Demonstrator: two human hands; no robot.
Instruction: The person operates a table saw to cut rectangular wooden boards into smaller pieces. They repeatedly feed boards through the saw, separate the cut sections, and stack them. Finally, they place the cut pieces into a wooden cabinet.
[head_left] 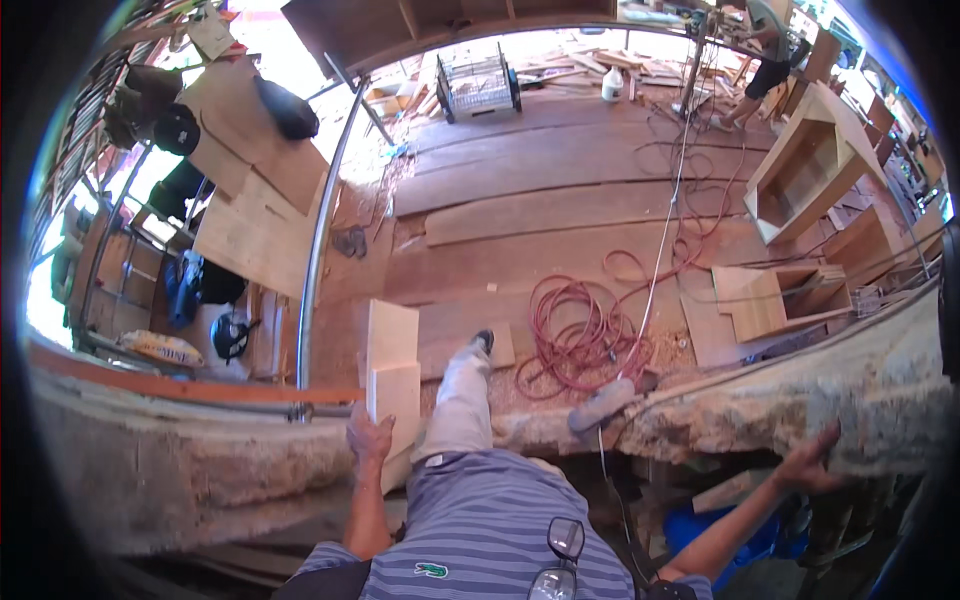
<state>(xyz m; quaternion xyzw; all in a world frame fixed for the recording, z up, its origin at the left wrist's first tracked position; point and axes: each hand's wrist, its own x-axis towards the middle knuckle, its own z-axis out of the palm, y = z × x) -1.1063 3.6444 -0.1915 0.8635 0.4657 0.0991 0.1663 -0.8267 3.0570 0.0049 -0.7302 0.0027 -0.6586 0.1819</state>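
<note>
Two pale boards (392,375) were gripped at their lower end by the left hand (369,438), while the right hand (812,462) was pressed, fingers spread, against the rough ledge (880,400); two open wooden boxes (800,170) stood empty.

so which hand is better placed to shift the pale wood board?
Left, most likely. The left hand already rests on the lower end of the pale wood board. The right hand is far off to the side, pressed on the rough concrete ledge, apparently bracing.
</note>
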